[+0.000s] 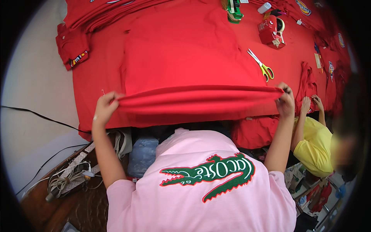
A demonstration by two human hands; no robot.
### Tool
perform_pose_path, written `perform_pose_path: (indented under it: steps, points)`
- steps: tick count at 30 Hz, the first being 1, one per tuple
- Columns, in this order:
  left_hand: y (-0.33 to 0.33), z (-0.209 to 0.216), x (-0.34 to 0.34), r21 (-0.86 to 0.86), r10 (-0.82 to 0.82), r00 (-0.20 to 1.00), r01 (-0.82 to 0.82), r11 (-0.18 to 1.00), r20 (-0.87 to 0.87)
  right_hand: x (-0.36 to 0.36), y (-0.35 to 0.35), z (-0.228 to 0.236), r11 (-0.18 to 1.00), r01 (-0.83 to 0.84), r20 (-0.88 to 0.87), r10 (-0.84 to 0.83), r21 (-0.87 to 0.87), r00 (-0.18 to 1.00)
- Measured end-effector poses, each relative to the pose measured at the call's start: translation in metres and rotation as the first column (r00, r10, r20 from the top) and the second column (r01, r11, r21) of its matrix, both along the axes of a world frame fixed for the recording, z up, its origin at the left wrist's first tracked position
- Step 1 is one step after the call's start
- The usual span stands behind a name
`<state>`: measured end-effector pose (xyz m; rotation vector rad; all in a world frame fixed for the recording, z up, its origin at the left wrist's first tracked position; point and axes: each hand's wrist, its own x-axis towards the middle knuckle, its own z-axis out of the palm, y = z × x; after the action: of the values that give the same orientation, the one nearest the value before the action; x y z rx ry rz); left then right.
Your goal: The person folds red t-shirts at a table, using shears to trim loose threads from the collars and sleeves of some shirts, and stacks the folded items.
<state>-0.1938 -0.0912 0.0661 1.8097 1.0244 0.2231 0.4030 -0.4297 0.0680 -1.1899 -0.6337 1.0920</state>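
Note:
A red garment [185,63], likely a shirt, lies spread over the red-covered table in front of me. Its near edge is stretched taut between my hands and slightly blurred. My left hand [107,105] pinches the left corner of that edge. At the right corner, my right hand [285,101] grips the cloth with bent fingers. Just beyond my right hand lie scissors [262,66] with yellow-green handles, blades pointing away to the left.
A red tape dispenser [271,33], a green tape dispenser [234,11] and a white bottle [264,7] stand at the far right. Folded red garments [72,45] lie far left. A co-worker in a yellow shirt [315,145] handles red cloth at right. Tangled cables [69,179] lie lower left.

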Motion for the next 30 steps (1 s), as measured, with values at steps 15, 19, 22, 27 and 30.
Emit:
perform_pose_path:
  steps: [15,19,22,27,30]
  points:
    - [0.034,-0.073,0.046,0.314,0.346,0.936,-0.311,0.897,-0.063,0.007,0.085,-0.107,0.868,0.410,0.602,-0.173,-0.281,0.780]
    - [0.007,-0.085,0.043,0.262,0.343,0.933,-0.360,0.896,0.108,0.002,0.048,-0.140,0.845,0.481,0.831,-0.081,-0.235,0.550]
    - [-0.012,-0.078,0.045,0.336,0.307,0.952,-0.294,0.895,0.016,-0.004,0.028,-0.146,0.839,0.510,0.840,-0.130,-0.189,0.526]
    - [-0.030,-0.077,0.071,0.373,0.258,0.964,-0.261,0.890,0.061,-0.023,0.058,-0.112,0.875,0.480,0.940,-0.212,0.060,0.268]
    - [-0.021,-0.083,0.106,0.391,0.126,0.990,-0.141,0.910,0.064,-0.043,0.104,-0.088,0.911,0.411,0.889,-0.216,0.035,0.403]
